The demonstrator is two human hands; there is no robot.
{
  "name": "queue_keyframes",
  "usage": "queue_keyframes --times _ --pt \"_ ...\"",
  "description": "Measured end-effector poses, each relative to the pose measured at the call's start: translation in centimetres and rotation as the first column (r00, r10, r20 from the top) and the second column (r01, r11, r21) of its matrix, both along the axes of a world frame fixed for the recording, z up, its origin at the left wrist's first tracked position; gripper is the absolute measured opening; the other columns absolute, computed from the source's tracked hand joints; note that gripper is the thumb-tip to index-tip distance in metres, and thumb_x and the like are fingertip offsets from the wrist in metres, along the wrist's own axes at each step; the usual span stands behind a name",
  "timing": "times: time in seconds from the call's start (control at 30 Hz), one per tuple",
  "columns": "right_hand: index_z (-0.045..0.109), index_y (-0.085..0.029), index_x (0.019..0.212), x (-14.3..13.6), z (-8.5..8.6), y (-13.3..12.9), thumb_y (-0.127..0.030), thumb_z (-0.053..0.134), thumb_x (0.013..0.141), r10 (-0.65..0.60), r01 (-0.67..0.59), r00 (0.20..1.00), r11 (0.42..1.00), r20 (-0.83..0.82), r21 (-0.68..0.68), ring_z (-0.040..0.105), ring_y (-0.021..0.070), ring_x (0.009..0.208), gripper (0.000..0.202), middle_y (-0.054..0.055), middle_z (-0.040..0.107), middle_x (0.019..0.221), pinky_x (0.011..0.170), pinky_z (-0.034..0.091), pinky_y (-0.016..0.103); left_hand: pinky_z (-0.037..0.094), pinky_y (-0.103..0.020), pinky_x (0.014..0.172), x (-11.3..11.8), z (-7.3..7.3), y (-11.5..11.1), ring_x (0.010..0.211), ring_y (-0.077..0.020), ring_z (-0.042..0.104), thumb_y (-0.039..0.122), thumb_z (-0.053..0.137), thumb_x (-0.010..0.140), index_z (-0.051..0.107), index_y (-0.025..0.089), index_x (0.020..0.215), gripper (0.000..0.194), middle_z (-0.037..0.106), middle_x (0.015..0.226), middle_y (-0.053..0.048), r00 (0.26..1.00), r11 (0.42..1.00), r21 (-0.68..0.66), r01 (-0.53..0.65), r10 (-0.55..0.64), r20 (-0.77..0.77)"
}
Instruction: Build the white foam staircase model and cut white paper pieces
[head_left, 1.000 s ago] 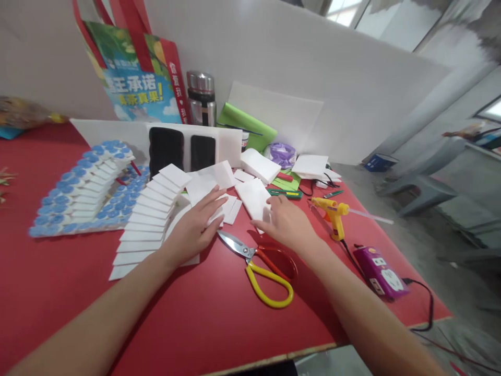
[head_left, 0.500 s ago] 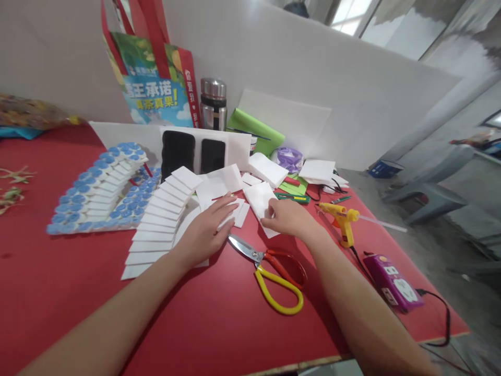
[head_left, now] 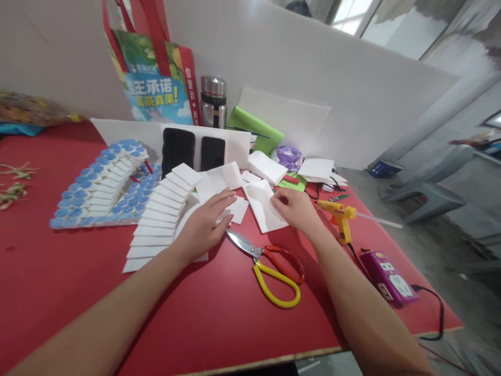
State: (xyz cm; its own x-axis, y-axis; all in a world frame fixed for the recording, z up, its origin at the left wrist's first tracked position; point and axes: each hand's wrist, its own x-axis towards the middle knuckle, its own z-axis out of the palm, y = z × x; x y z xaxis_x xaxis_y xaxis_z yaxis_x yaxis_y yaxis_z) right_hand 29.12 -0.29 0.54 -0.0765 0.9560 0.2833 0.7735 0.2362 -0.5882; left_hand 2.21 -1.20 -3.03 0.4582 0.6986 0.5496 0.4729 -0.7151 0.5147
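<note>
My left hand [head_left: 205,222] has its fingers stretched out and holds nothing. It rests over small white pieces [head_left: 237,210], beside a curved, step-like row of white strips [head_left: 158,215]. To the right, my right hand [head_left: 295,206] has curled fingers at the edge of a white sheet [head_left: 263,206]. It covers the spot where a green utility knife lay; anything inside the fingers is hidden. Between and below the hands lie scissors [head_left: 253,253] with one red and one yellow handle, their blades slightly apart and pointing toward my left hand.
A yellow glue gun [head_left: 341,219] and a purple power strip [head_left: 387,279] with cables lie at the right. A blue-and-white stepped model [head_left: 84,196] stands left. Two black phones [head_left: 213,153], a steel flask [head_left: 213,104] and a printed bag [head_left: 154,78] are at the back.
My right hand has shifted slightly right and away from me, off the white sheet and over the green utility knife. The sheet now shows wider. My left hand has hardly moved.
</note>
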Motion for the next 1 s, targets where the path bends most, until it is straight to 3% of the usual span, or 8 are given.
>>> queue_keyframes --times 0.07,0.2,0.33,0.43,0.5,0.7,0.87,1.0 --pt "0.063 -0.021 0.076 0.4 0.4 0.3 -0.028 0.064 0.089 -0.041 0.076 0.924 0.994 -0.381 0.079 0.055 0.0144 0.064 0.015 -0.002 0.062 0.069 0.062 0.042 0.027 0.042 -0.052 0.120 0.1 0.4 -0.2 0.145 -0.0293 0.052 0.030 0.054 0.103 0.061 0.020 0.141 0.040 0.062 0.149 -0.014 0.997 0.998 -0.055 -0.022 0.026 0.067" --pt "0.066 -0.023 0.085 0.1 1.3 0.3 -0.037 0.081 0.079 0.008 0.038 0.385 0.999 -0.923 0.024 0.059 0.0106 0.060 0.021 -0.005 0.066 0.073 0.056 0.051 0.021 0.043 -0.055 0.119 0.6 1.2 -0.7 0.140 -0.0308 0.056 0.043 0.058 0.102 0.059 0.024 0.140 0.043 0.064 0.146 -0.012 0.928 0.931 -0.362 0.042 0.098 0.361" --pt "0.067 -0.023 0.087 -1.8 1.2 -0.1 -0.025 0.088 0.072 -0.007 -0.137 0.106 0.990 -0.994 -0.021 0.070 0.0106 0.074 0.026 -0.004 0.076 0.087 0.071 0.061 0.020 0.050 -0.055 0.111 1.2 1.6 -0.5 0.128 -0.0338 0.066 0.056 0.059 0.098 0.040 0.022 0.153 0.067 0.059 0.148 -0.020 0.704 0.670 -0.656 0.349 0.274 0.655" --pt "0.067 -0.023 0.089 -3.0 0.6 -0.5 -0.025 0.085 0.074 -0.047 -0.217 0.087 0.974 -0.995 -0.065 0.073 0.0132 0.084 0.023 -0.002 0.078 0.095 0.081 0.063 0.024 0.055 -0.057 0.104 1.4 2.0 -0.4 0.116 -0.0340 0.073 0.062 0.055 0.098 0.028 0.023 0.159 0.078 0.063 0.143 -0.023 0.642 0.490 -0.730 0.477 0.373 0.670" --pt "0.068 -0.023 0.092 -3.5 0.5 -0.8 -0.028 0.079 0.076 -0.075 -0.245 0.110 0.964 -0.991 -0.101 0.074 0.0184 0.097 0.020 0.001 0.079 0.102 0.089 0.063 0.030 0.058 -0.055 0.099 1.4 2.2 -0.4 0.114 -0.0325 0.074 0.063 0.057 0.096 0.030 0.027 0.158 0.077 0.069 0.135 -0.019 0.652 0.453 -0.728 0.514 0.346 0.675" --pt "0.066 -0.022 0.099 -4.0 1.0 -1.5 -0.034 0.061 0.074 -0.056 -0.325 0.260 0.935 -0.964 -0.142 0.066 0.0292 0.122 0.028 0.008 0.076 0.116 0.093 0.061 0.040 0.064 -0.046 0.090 1.1 2.3 -0.5 0.112 -0.0307 0.074 0.064 0.054 0.097 0.059 0.026 0.139 0.056 0.077 0.120 -0.013 0.669 0.495 -0.686 0.534 0.250 0.700" --pt "0.063 -0.021 0.090 -4.1 -0.2 -1.1 -0.028 0.074 0.067 -0.119 -0.310 0.307 0.925 -0.944 -0.217 0.067 0.0184 0.073 0.026 0.003 0.073 0.088 0.064 0.057 0.030 0.066 -0.047 0.085 0.6 2.1 -0.3 0.106 -0.0340 0.076 0.051 0.068 0.092 0.061 0.022 0.137 0.054 0.079 0.117 -0.014 0.658 0.557 -0.696 0.454 0.316 0.683" --pt "0.062 -0.022 0.109 -4.0 -0.8 -0.7 -0.043 0.083 0.071 -0.108 -0.221 0.416 0.951 -0.903 -0.216 0.063 0.0142 0.062 0.048 -0.001 0.070 0.081 0.053 0.049 0.025 0.065 -0.047 0.090 0.6 2.0 -0.4 0.110 -0.0341 0.075 0.037 0.082 0.082 0.058 0.022 0.140 0.064 0.077 0.125 -0.013 0.634 0.665 -0.643 0.380 0.319 0.704"
